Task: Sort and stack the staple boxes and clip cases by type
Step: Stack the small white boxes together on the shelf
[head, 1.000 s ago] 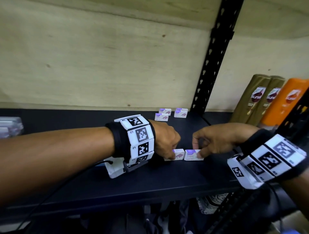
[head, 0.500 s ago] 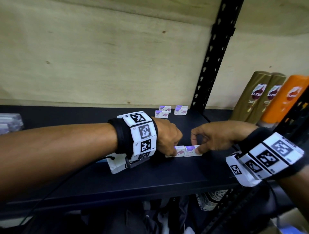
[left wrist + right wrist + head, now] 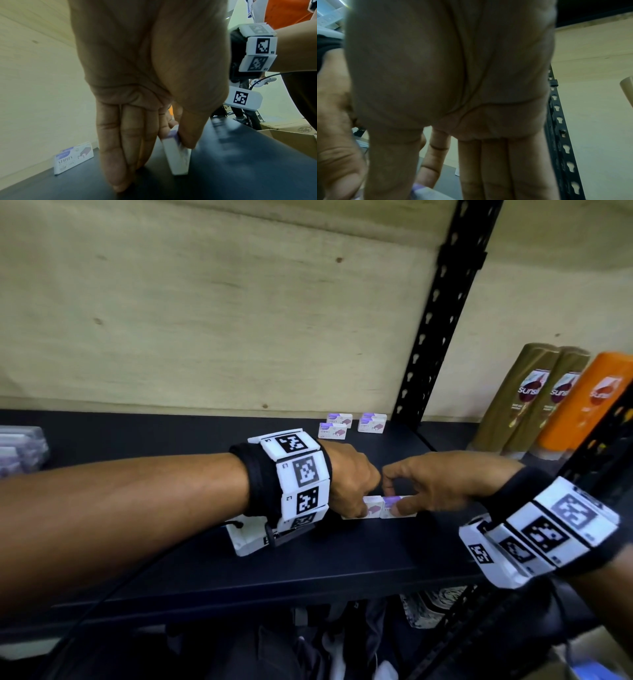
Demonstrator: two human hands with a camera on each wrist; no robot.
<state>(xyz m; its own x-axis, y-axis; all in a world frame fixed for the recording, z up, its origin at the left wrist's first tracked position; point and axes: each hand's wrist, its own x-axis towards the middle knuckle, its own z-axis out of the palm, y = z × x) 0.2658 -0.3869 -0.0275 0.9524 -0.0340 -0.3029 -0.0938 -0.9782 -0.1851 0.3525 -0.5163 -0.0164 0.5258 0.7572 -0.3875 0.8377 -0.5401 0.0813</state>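
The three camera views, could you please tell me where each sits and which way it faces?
Head: worn on the head, looking down at the black shelf; both forearms, left hand and right hand show.
Left wrist: along the left palm, toward the staple box it pinches; the right wristband shows too.
Right wrist: along the right palm, toward the shelf's back wall.
Shared: head and left wrist both show that box.

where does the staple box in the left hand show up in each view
Head: the left hand's staple box sits low and centre on the black shelf, touching the right hand's box.
Left wrist: low and centre, standing on edge, pinched between thumb and fingers.
Right wrist: cannot tell; the purple-edged box bottom left is likely the right hand's.
Shared landmark: the slotted black upright, also in the right wrist view.
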